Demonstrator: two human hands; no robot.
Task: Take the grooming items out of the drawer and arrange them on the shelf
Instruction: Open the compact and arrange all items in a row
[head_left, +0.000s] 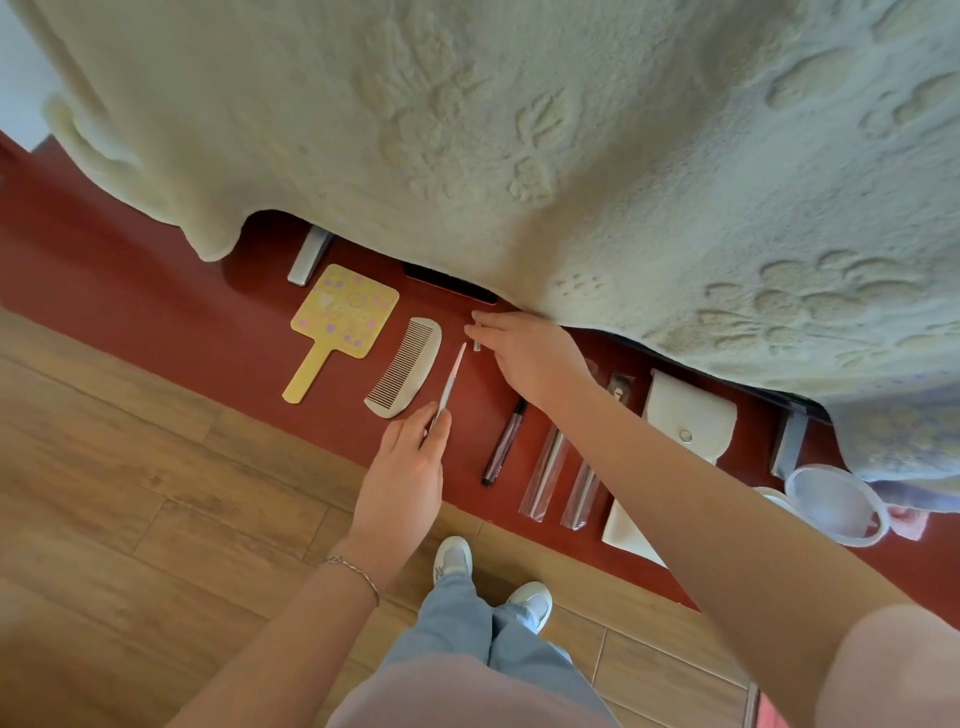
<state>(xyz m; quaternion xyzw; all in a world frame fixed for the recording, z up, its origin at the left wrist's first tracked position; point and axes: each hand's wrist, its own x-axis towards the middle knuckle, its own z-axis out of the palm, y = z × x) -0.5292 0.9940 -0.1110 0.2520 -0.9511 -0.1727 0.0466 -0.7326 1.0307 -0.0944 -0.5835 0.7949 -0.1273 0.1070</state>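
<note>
A yellow hand mirror (340, 317) and a pale comb (405, 366) lie side by side on the red shelf (156, 306). My left hand (410, 462) pinches the near end of a thin pink-tipped stick (452, 376) that lies just right of the comb. My right hand (524, 353) rests palm down beyond it, fingers curled over a small silver piece (476, 345). A dark pen (503, 444), two clear-sleeved metal tools (545, 475) and a white snap pouch (688, 415) lie to the right.
A cream fleece blanket (519, 130) hangs over the back of the shelf. A dark flat object (449, 283) pokes from under it. A clear round lid (836, 504) sits at the right. Grey brackets (310, 254) stand at both ends. Wooden floor and my feet lie below.
</note>
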